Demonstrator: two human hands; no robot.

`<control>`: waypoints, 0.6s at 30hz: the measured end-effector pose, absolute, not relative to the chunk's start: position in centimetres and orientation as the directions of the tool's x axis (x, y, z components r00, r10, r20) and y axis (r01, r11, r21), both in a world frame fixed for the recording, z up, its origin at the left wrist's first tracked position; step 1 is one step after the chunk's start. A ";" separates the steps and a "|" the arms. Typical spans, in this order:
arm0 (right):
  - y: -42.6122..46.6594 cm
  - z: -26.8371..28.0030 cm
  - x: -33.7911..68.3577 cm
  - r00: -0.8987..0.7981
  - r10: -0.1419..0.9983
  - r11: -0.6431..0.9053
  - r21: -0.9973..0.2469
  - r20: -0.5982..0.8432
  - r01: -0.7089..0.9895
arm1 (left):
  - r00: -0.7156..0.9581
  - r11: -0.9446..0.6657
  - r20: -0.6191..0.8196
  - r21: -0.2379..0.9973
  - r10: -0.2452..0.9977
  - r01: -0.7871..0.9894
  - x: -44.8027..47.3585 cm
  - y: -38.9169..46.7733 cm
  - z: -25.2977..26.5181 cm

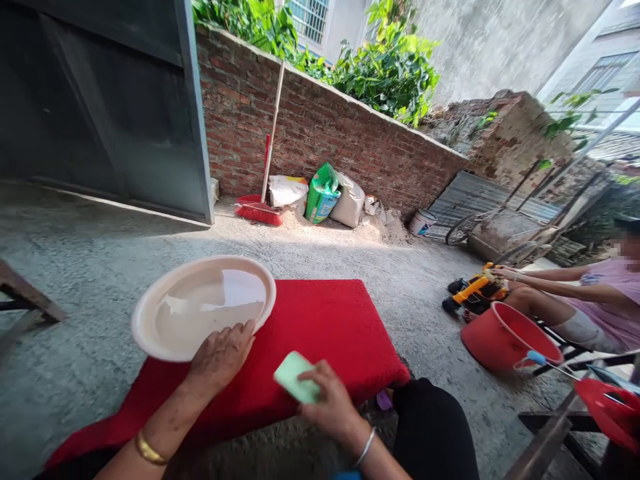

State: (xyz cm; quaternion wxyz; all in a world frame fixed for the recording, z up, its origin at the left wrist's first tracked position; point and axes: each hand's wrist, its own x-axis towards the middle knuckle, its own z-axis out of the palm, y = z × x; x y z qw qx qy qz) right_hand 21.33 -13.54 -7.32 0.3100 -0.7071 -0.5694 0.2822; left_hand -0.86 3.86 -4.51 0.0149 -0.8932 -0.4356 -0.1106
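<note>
A wide, pale pink plastic basin (150, 333) of water stands at the left end of a red cloth (330, 313) spread over a low bench or table. My left hand (223, 357) rests on its near right rim with the fingers curled over the edge. Above the cloth's near edge, my right hand (330, 400) grips a pale green rectangular block (295, 375) with rounded corners. Soap or sponge, I cannot tell which; the hand is slightly blurred. The cloth hangs down at the front and left.
To the right, a person (605, 287) sits by a red bucket (510, 337) and a yellow-black toy vehicle (475, 290). A red broom (257, 212) and several sacks (323, 197) stand along the brick wall (350, 137). A dark metal door (100, 100) is at left.
</note>
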 end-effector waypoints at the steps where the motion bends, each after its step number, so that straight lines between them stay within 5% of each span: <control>1: -13.6 -6.9 23.5 0.324 0.946 -0.189 -0.789 0.014 0.585 | 0.597 -0.617 0.192 0.066 0.779 0.784 -0.7 3.7 -4.2; 5: -13.2 -5.7 34.3 0.847 0.518 -0.539 -0.724 0.119 0.431 | 0.597 -0.607 0.142 0.039 0.790 0.794 0.0 3.4 -3.5; 8: -12.0 -6.0 37.2 0.891 0.446 -0.625 -0.684 0.082 0.376 | 0.587 -0.595 0.130 0.032 0.799 0.803 0.3 3.3 -3.2; 12: -11.2 -7.4 28.5 0.708 0.701 -0.480 -0.676 0.089 0.559 | 0.592 -0.598 0.114 0.024 0.798 0.801 0.2 3.1 -2.4; 15: -12.0 -8.8 19.2 0.247 0.969 -0.181 -0.701 -0.006 0.690 | 0.592 -0.601 0.126 0.040 0.796 0.798 -0.3 2.9 -2.2; 18: -12.5 -9.7 16.1 -0.124 0.984 -0.011 -0.729 -0.132 0.684 | 0.589 -0.610 0.188 0.087 0.786 0.787 -0.8 3.4 -3.3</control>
